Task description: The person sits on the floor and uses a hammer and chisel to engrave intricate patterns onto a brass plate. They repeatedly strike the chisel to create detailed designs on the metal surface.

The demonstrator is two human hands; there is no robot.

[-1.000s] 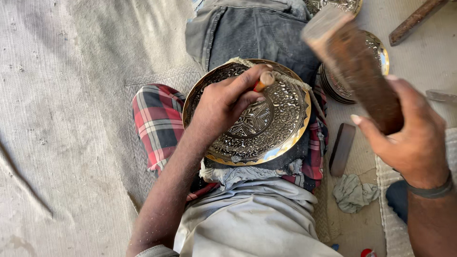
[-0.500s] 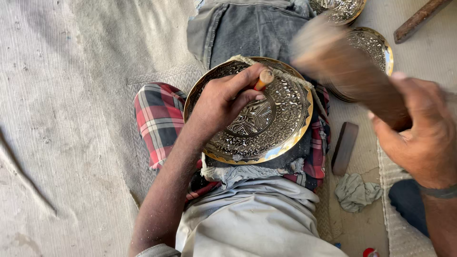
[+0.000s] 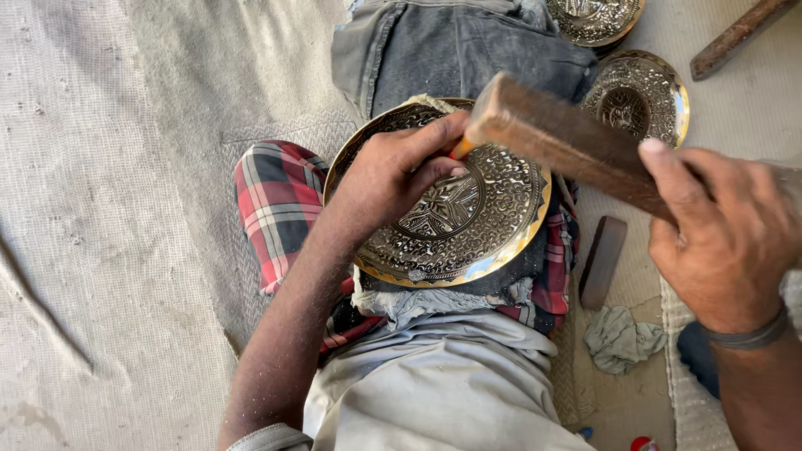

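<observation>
Engraved round metal plate (image 3: pixel 468 225) lies face up on the lap (over plaid cloth (image 3: pixel 276 209)). Right hand (image 3: pixel 727 242) grips a wooden mallet (image 3: pixel 568 142), long axis running up-left, head over the plate. Left hand (image 3: pixel 401 167) pinches an orange-tipped punch (image 3: pixel 461 149) on the plate.

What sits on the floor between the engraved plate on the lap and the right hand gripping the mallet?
In the head view, a dark flat wooden block lies on the floor between the engraved plate and the right hand, with a crumpled grey rag just below it.

Left hand (image 3: pixel 393 171) pins orange-tipped punch (image 3: pixel 460 149) on engraved brass plate (image 3: pixel 468 225); right hand (image 3: pixel 727 242) grips wooden mallet (image 3: pixel 560 138).
</observation>
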